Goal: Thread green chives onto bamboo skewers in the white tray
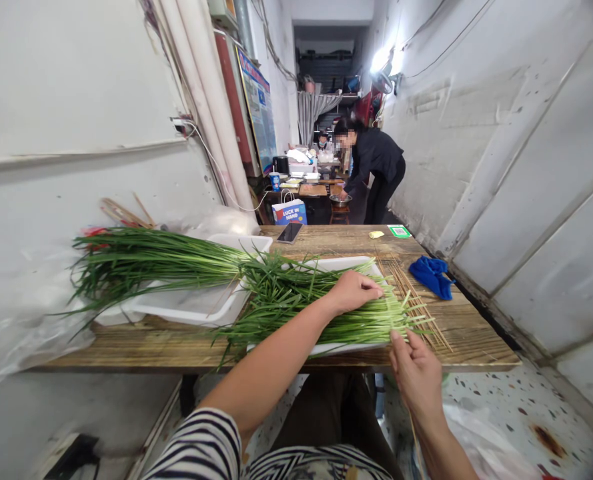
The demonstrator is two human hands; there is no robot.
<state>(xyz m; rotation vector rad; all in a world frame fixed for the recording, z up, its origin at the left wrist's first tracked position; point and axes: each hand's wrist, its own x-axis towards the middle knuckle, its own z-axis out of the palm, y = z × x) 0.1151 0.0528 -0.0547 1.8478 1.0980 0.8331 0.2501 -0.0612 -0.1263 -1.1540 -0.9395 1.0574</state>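
Cut garlic chives (321, 317) lie crosswise in a white tray (371, 265) on the wooden table, pale stem ends to the right. My left hand (353, 292) rests over them, thumb and fingers closed on stems near the cut ends. At the tray's front right corner, my right hand (419, 370) is closed with its fingertips at the stem ends. A thin bamboo skewer runs down from that hand towards me, its tip hidden by fingers and stems. Loose bamboo skewers (419, 303) lie just right of the tray.
A larger chive bunch (151, 257) lies across a second white tray (221, 313) on the left. Behind are a phone (290, 233), a green code card (399, 231) and a blue cloth (432, 277). Further back, a person (376, 160) bends over a metal bowl (341, 201).
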